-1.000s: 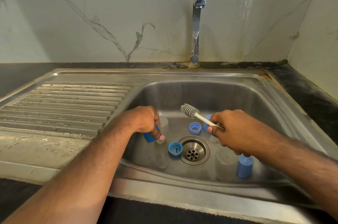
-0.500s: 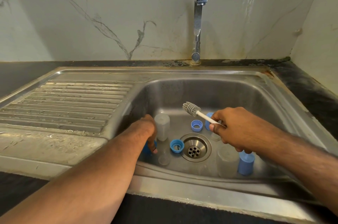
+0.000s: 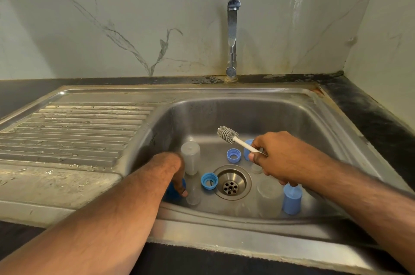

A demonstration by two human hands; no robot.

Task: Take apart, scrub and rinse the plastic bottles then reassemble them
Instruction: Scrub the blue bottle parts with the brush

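Several bottle parts lie in the steel sink (image 3: 280, 104). My left hand (image 3: 173, 171) reaches down into the near left corner, its fingers curled over a blue bottle part (image 3: 173, 192) on the sink floor. Beside that hand a clear bottle (image 3: 190, 158) stands upright, and a smaller clear piece (image 3: 193, 197) sits just in front. My right hand (image 3: 280, 158) grips the white handle of a bottle brush (image 3: 227, 134), held above the drain (image 3: 231, 182) with the grey head pointing left. Two blue ring caps (image 3: 209, 181) (image 3: 233, 155) lie near the drain.
A clear bottle (image 3: 268, 194) and a blue part (image 3: 292, 199) stand at the near right of the basin, and another blue part (image 3: 248, 146) is half hidden behind my right hand. The tap (image 3: 232, 34) rises at the back. A ribbed drainboard (image 3: 67, 131) lies to the left.
My left hand has let go of the clear bottle, which now stands upright, and has dropped to the sink floor with the blue part. The right hand with the brush has barely moved.
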